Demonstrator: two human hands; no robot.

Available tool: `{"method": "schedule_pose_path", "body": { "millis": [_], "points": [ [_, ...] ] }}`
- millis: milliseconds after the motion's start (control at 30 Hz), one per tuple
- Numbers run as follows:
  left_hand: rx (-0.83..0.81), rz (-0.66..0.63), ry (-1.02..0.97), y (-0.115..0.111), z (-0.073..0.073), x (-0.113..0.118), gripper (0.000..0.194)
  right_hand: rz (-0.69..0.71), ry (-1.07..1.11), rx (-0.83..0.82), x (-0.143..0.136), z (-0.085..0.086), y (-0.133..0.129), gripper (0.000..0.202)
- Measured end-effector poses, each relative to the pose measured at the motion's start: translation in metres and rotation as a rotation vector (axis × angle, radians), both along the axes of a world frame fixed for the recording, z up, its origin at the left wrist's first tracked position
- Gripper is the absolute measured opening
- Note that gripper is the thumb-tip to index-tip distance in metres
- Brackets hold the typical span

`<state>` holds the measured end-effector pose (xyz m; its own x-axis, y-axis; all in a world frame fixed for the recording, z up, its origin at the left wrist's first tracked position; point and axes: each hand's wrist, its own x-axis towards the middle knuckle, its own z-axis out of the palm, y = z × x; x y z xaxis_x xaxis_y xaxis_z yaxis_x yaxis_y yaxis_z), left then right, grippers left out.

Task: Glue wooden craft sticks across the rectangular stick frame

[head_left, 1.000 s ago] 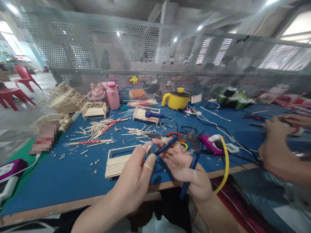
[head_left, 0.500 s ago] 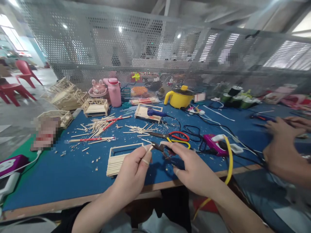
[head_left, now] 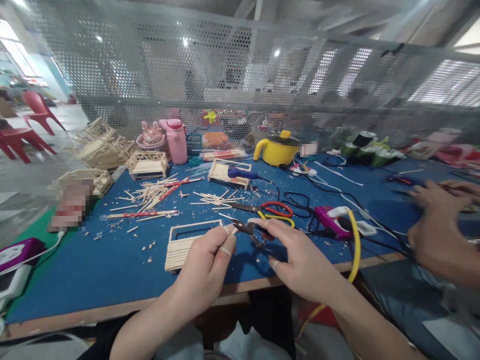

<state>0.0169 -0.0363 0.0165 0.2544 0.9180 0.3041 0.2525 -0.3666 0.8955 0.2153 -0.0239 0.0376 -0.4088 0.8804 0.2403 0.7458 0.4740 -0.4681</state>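
Observation:
Between finger and thumb, my left hand pinches a thin wooden stick, most of it hidden by the fingers. My right hand is wrapped round the dark handles of a pair of cutting pliers. Their jaws meet the stick's end just beyond my left fingertips. Beside my left hand lies a small stick-built frame with a slatted base, partly covered by that hand. Scissors with red and yellow handles lie behind the pliers.
Loose sticks and scraps litter the blue table. A blue glue gun rests on another stick frame. A purple power strip with cables sits to the right, near a co-worker's hands. A yellow pot stands behind.
Both hands and the pliers stay almost in place. The plier jaws and the stick's end have shifted very slightly.

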Motion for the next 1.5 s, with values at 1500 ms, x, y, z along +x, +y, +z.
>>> {"method": "schedule_pose_path", "body": {
  "millis": [1500],
  "points": [
    [-0.246,0.088,-0.154,0.009,-0.016,-0.006,0.036,-0.234,-0.160,-0.068,0.004,-0.043,0.047,0.078]
  ]
}}
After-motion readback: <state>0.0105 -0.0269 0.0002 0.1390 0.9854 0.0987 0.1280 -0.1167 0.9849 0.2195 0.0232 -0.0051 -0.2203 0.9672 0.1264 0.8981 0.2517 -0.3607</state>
